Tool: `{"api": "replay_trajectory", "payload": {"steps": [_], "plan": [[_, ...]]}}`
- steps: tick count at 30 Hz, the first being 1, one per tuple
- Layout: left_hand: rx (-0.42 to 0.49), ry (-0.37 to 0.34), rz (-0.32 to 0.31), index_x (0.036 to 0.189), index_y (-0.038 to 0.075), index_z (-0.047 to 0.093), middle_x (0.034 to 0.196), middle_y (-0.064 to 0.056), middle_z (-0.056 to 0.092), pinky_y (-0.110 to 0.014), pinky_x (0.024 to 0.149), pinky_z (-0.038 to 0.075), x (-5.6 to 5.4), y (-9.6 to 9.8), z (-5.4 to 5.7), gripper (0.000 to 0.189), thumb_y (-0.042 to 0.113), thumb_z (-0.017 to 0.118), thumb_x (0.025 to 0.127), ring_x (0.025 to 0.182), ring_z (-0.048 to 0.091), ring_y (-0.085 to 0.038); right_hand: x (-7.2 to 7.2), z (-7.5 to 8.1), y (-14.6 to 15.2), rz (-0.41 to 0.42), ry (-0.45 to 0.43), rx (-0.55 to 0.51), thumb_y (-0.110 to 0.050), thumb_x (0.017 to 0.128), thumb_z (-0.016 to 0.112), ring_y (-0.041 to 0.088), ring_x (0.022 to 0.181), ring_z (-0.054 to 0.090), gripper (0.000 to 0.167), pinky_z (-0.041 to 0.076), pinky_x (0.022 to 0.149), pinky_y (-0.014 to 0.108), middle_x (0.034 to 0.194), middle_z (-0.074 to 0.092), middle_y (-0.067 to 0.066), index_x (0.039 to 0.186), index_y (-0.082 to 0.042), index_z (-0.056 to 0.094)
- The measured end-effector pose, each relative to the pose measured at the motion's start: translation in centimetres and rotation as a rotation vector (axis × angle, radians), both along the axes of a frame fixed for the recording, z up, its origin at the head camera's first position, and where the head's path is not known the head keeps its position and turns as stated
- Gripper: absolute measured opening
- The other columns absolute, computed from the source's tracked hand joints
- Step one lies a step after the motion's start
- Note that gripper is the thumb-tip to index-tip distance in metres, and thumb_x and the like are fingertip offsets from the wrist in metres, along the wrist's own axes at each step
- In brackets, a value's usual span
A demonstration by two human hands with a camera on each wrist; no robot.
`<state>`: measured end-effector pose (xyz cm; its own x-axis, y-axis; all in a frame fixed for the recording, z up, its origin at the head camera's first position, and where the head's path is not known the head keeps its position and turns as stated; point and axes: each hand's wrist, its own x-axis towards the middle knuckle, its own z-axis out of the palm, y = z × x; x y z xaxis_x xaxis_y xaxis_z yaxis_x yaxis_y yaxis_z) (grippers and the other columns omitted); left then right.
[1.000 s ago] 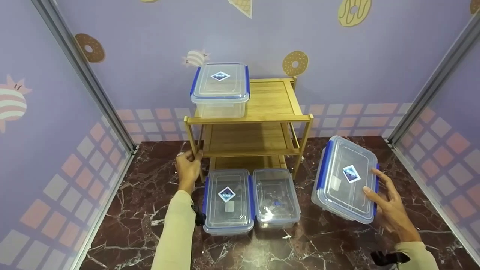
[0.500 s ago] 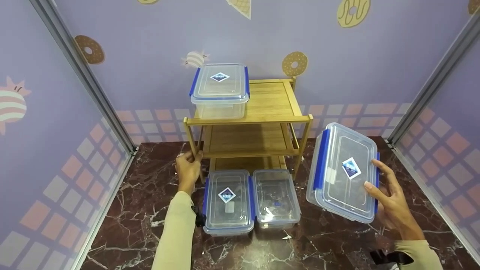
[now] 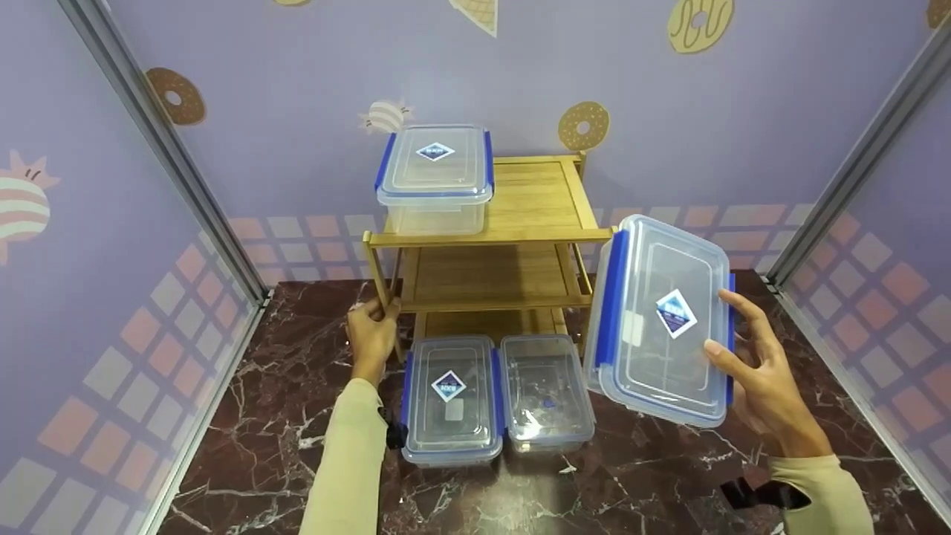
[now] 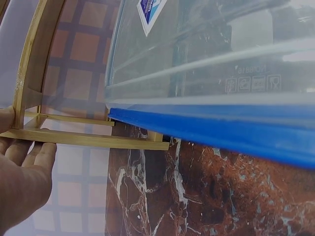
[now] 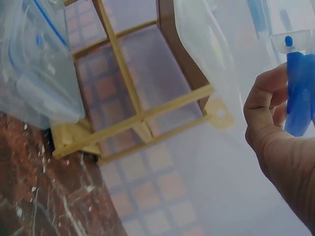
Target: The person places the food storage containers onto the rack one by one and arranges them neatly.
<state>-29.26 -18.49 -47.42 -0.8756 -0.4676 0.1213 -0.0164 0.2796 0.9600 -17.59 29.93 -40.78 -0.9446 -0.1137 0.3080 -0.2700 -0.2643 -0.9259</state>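
My right hand (image 3: 769,371) grips the right side of a clear plastic food container (image 3: 672,323) with blue side clips and a diamond-shaped label, thumb over the lid. It is tilted, lid facing me, and overlaps the right front post of a wooden shelf rack (image 3: 494,238). In the right wrist view the fingers (image 5: 268,93) curl at a blue clip (image 5: 300,93). My left hand (image 3: 371,334) holds the rack's left front post near the middle shelf; the left wrist view shows thumb and fingers around the wooden frame (image 4: 83,137).
A lidded container (image 3: 438,178) stands on the top shelf's left half. In front of the rack, a lidded container (image 3: 453,401) and a clear one without side clips (image 3: 548,390) sit side by side on the dark marbled surface (image 3: 513,498). Purple walls (image 3: 297,148) enclose three sides.
My right hand has raised the container and brought it leftward towards the rack, tilting it more upright. My left hand stays on the post.
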Motion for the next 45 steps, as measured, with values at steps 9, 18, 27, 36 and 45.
{"api": "replay_trajectory", "payload": {"steps": [9,18,27,36,45], "plan": [[0.004,0.015,0.001,0.112,0.002,0.076,0.105,-0.018,0.075,-0.043,0.091,0.052,-0.1,0.1,0.1,0.024,0.018,0.071,0.095,0.103,0.07,-0.031,-0.6,3.1,-2.8,-0.018,-0.007,0.017,0.013,0.096,0.051,0.034,0.112,0.063,0.068,0.058,0.08,0.053,0.137,0.039,0.027,0.155,-0.015,0.034],[-0.01,0.001,0.015,0.113,0.004,0.077,0.106,-0.018,0.075,-0.045,0.094,0.051,-0.1,0.0,-0.1,0.024,0.02,0.07,0.096,0.105,0.069,-0.032,-2.9,5.3,-4.9,0.025,-0.031,0.045,0.009,0.096,0.057,0.037,0.114,0.061,0.066,0.055,0.085,0.056,0.138,0.037,0.025,0.153,-0.019,0.039],[-0.008,0.019,-0.011,0.113,0.003,0.076,0.106,-0.017,0.075,-0.046,0.093,0.052,0.0,-0.1,0.0,0.024,0.019,0.07,0.097,0.107,0.068,-0.033,-5.6,7.1,-6.6,0.06,-0.046,0.11,0.002,0.096,0.065,0.035,0.105,0.067,0.065,0.056,0.083,0.054,0.136,0.038,0.026,0.152,-0.023,0.041],[-0.003,0.01,-0.014,0.115,0.004,0.076,0.107,-0.017,0.075,-0.046,0.095,0.052,0.0,-0.1,0.0,0.026,0.02,0.071,0.096,0.108,0.068,-0.033,-7.5,8.5,-7.5,0.105,-0.065,0.144,-0.003,0.097,0.067,0.033,0.098,0.07,0.065,0.057,0.082,0.051,0.129,0.046,0.027,0.153,-0.021,0.04],[-0.016,0.014,-0.004,0.113,0.004,0.077,0.105,-0.017,0.076,-0.045,0.095,0.05,0.1,-0.1,0.1,0.025,0.02,0.071,0.095,0.106,0.068,-0.032,-9.1,9.9,-8.4,0.109,-0.124,0.186,-0.009,0.098,0.066,0.03,0.093,0.07,0.061,0.059,0.08,0.048,0.125,0.047,0.026,0.152,-0.021,0.039]]}}
